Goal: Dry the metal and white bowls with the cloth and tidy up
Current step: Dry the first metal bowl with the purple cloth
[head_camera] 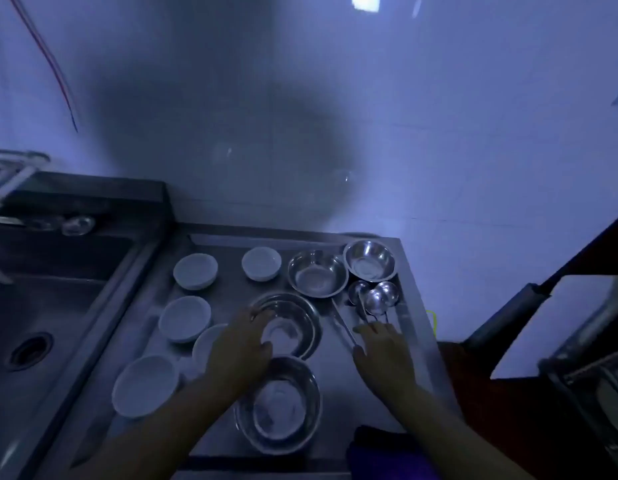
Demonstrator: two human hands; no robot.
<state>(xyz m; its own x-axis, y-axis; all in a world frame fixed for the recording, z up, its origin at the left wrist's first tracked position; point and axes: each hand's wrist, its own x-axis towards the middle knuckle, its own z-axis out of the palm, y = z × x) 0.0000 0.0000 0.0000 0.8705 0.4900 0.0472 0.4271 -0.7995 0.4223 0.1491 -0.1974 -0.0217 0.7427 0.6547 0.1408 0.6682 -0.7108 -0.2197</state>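
Dim, bluish frame, detail soft. L to R:

Sink [58, 306] at far left, drain hole in its floor, some glassware on the ledge behind it, too blurry to ID.

Steel drainboard [228, 434] next to sink carries everything else. White bowls on its left part: nearest one [145, 385] front-left, one [185, 318] behind it, one [195, 271] further back, one [261, 263] back-center, and a fifth [207, 342] mostly hidden under the L wrist.

Left hand [241, 344] is on the near-left rim of the mid metal bowl [286, 323]; fingers [262, 315] curl over the rim, thumb inside. Looks like a grip on the rim, partly closed, but blur means can't fully confirm. Front metal bowl [279, 405] sits just below that hand, touching or nearly touching the mid one. Both look like they have a whitish film/wet patch inside.

Back row: metal bowl [317, 273], then another [369, 259] near back-right corner, rims close together.

Ladles [373, 299], bowls up, lie just in front of those, handles running toward the R hand. Tongs-like utensil [343, 327] lies diagonally beside them.

Right hand [383, 355] flat-ish, fingers spread over the ladle handles; whether it actually holds one, can't tell.

Cloth [373, 445], dark, at front-right edge of the board, beside R forearm, not touched by either hand.
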